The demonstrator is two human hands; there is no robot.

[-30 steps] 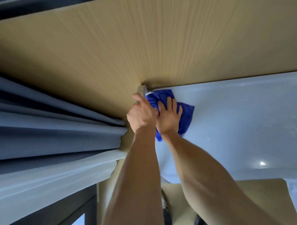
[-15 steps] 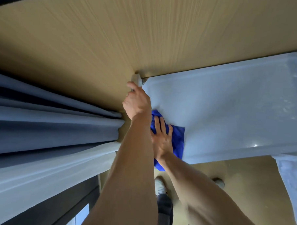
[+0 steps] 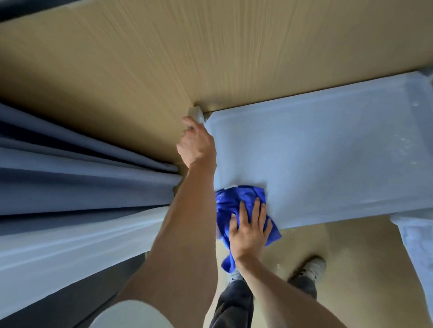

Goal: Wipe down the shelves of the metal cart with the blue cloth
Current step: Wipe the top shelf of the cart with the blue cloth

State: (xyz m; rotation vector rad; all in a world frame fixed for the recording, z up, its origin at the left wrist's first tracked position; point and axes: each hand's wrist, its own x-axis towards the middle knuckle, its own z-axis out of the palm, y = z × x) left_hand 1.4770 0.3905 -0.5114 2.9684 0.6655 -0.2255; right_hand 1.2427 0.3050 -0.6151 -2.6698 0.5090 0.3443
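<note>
In the head view, the right hand [image 3: 248,236] presses the crumpled blue cloth [image 3: 236,202] flat-fingered onto the near left edge of the pale metal cart shelf [image 3: 322,153], part of the cloth hanging over the rim. The left hand [image 3: 196,144] has its grip wrapped round the cart's far-left corner post [image 3: 196,112]. Grey curtains [image 3: 73,170] hang left.

Pale metal shelf [image 3: 335,154], shallow raised rim all round. Lying on near left corner: blue cloth [image 3: 236,202], crumpled, partly hanging over near edge. Right hand [image 3: 248,233] pressed flat on cloth, fingers spread. Left hand [image 3: 196,144] gripping post [image 3: 196,113] at far left corner. Faint speckling toward right end. Below: tan floor [image 3: 354,269].
</note>
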